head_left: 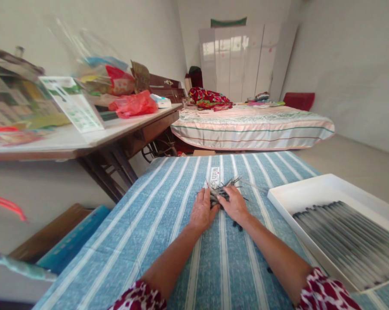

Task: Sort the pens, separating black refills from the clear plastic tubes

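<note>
Bare hands work close together at a loose bundle of thin dark sticks (216, 196) on a blue striped cloth (162, 241), left of a white box (323, 186) — the left hand (202, 211) farther from the box, the right hand (237, 206) nearer it. Both touch the bundle — how firmly the fingers close cannot be told — while slender dark rods (346, 243) lie in a row inside the box.

With the left hand (201, 213) and right hand (236, 204) as the dial's centre, I see passage over the striped cloth (149, 219) from eight to eleven o'clock. Thin dark sticks (216, 196) clog the gap between palms. Towards four, the white tray's (310, 191) wall bars low sideways travel; at ten, well apart, a table (126, 122) juts.
</note>
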The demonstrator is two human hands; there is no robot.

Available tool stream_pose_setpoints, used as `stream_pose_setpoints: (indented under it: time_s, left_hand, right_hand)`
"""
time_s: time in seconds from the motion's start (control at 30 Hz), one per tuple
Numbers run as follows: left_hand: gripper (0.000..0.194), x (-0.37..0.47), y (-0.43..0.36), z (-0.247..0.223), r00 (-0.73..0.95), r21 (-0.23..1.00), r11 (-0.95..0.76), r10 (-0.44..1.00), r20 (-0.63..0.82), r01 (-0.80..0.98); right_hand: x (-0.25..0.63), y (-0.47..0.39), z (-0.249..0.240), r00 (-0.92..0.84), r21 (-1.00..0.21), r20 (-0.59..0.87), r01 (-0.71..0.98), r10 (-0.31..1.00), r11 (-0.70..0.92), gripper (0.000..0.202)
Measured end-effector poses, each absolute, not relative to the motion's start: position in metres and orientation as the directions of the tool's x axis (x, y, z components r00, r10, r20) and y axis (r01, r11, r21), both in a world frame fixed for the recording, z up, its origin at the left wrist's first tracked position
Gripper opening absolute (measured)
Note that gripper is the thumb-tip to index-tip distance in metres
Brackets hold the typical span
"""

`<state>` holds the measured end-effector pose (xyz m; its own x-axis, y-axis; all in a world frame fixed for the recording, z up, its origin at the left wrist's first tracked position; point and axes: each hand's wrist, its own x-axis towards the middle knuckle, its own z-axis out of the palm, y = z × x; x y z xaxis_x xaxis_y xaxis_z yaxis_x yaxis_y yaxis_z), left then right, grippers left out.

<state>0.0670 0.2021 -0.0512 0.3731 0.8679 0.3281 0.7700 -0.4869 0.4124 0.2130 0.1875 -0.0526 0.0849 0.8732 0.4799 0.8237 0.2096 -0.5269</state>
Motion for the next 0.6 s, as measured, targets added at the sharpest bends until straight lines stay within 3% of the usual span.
stream_pose_setpoints:
  time_s: [0.23,0.43,0.6]
  left_hand:
    - [0.067,0.059,0.192,-0.048,0.387,0.398,-0.494,0.865,0.320,0.773]
    - [0.073,0.060,0.185,-0.046,0.333,0.398,-0.408,0.910,0.246,0.822]
    - [0.069,0.065,0.177,-0.046,0.323,0.347,-0.385,0.920,0.223,0.855]
  right_hand:
    - [0.242,0.180,-0.031,0.180,-0.419,0.405,0.908,0.896,0.007,0.029]
    - [0.280,0.196,-0.024,0.355,-0.320,0.203,0.905,0.912,-0.281,0.049]
    - [0.289,0.199,-0.028,0.333,-0.277,0.045,0.910,0.942,-0.308,0.037]
